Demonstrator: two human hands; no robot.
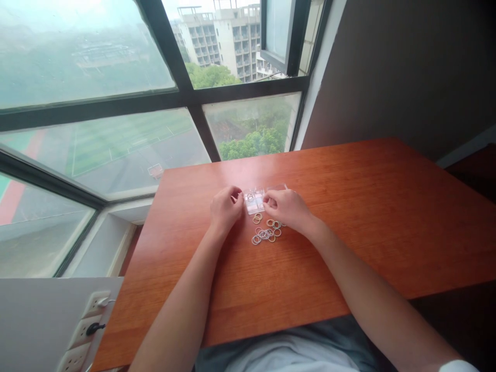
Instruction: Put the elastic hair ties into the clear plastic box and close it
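Note:
A small clear plastic box (254, 207) with compartments lies on the table, its clear lid (278, 187) folded back behind my right hand. At least one ring (250, 197) sits in a compartment. My left hand (227, 207) is closed at the box's left edge, thumb and fingertips together; whether it grips the box or a ring I cannot tell. My right hand (290, 207) pinches over the box's right side, and anything in its fingertips is too small to make out. In front of the box lie several thin pastel rings (265, 234), some overlapping, and a few yellowish rings (258, 218).
The wooden table (372, 222) extends far to the right and toward me. Beyond its back edge is a dark-framed window (248, 92), with a grey wall (391, 77) to the right. Wall sockets (85, 330) with plugs are at the lower left.

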